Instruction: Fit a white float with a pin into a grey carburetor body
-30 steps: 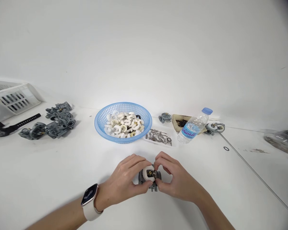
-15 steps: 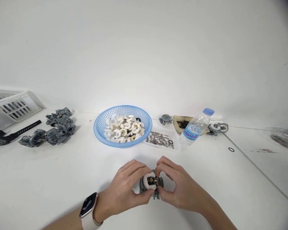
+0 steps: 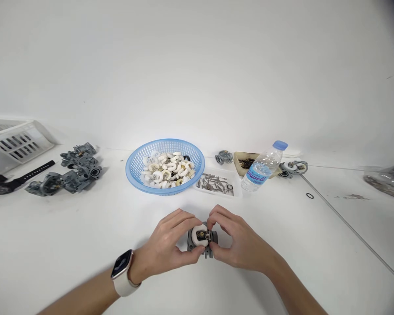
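Note:
A grey metal carburetor [image 3: 214, 237] lies on the table in front of me, its inner side facing up. On it sits a white C-shaped float [image 3: 195, 236], with brass parts showing in its middle. My left hand [image 3: 170, 243] grips the float between forefinger and thumb, close against the carburetor. From the other side, my right hand [image 3: 238, 240] is closed in a pinch, forefinger and thumb at the two ends of the small metal float hinge [image 3: 208, 236]. Whether a pin is between these fingertips is hidden.
Behind my hands stand a blue basket [image 3: 130, 178] of white floats, a tray [image 3: 237, 189] of small metal pins and a water bottle [image 3: 261, 168]. Several carburetors [image 3: 77, 179] lie left, near a black watch [image 3: 1, 187] and a white crate [image 3: 41, 136]. An O-ring [image 3: 310, 196] lies right.
The whole scene sits slightly higher and further left in view, as the camera has shifted. Both hands keep the same grip on the float and its hinge.

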`<state>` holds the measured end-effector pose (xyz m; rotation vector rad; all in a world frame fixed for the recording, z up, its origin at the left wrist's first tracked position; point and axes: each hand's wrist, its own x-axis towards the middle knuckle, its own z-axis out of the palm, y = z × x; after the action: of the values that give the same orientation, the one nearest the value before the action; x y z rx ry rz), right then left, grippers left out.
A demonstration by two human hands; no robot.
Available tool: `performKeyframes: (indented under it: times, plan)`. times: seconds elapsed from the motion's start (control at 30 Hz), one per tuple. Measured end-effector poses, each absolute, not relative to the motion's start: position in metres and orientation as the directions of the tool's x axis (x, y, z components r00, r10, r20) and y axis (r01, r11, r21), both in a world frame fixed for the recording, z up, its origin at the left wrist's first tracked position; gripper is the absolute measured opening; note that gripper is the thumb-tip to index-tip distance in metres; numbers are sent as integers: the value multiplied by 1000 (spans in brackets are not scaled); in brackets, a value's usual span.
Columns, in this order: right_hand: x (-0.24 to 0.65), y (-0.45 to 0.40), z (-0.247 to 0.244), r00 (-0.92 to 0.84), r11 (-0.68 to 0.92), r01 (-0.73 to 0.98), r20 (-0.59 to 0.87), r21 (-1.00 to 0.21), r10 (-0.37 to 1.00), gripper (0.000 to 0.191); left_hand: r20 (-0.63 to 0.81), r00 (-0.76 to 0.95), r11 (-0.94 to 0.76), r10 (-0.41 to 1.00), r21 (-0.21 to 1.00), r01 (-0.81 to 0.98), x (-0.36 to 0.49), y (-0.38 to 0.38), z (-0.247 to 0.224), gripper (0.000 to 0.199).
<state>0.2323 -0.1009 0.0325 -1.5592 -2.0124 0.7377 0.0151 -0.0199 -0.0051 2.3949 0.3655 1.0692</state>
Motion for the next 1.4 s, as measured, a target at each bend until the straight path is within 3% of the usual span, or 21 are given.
performKeyframes:
  times: [0.23, 0.5, 0.87, 1.4]
  plan:
    - [230, -101, 37, -232, 212, 704, 62, -678, 971, 26, 619, 659, -841, 427, 540, 37, 16, -19, -2, 39]
    - [229, -105, 36, -226, 145, 595, 8, -791, 974, 38, 613, 661, -835, 432, 549, 37, 14, -20, -5, 42]
    - [227, -104, 35, -222, 140, 622, -2, -771, 975, 30, 608, 666, -831, 432, 556, 31, 16, -20, -4, 42]
    - [227, -103, 33, -223, 142, 616, 2, -775, 975, 32, 590, 666, -805, 456, 593, 25, 17, -20, -2, 43]
